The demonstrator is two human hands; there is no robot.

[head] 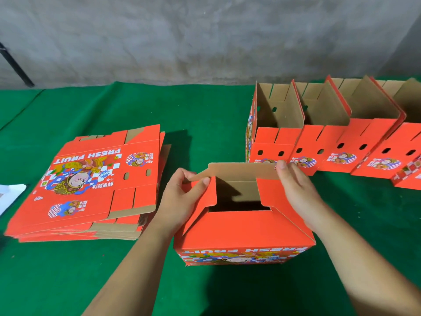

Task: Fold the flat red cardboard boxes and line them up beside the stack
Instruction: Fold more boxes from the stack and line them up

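Now both hands [182,197] [298,190] pinching box [243,231] far flap [241,171].

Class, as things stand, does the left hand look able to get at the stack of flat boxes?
Probably yes. The left hand is busy holding a flap of the half-folded box, but only bare green cloth separates it from the stack of flat boxes.

"FRESH FRUIT" on flat stack [91,179] and held box [243,238].
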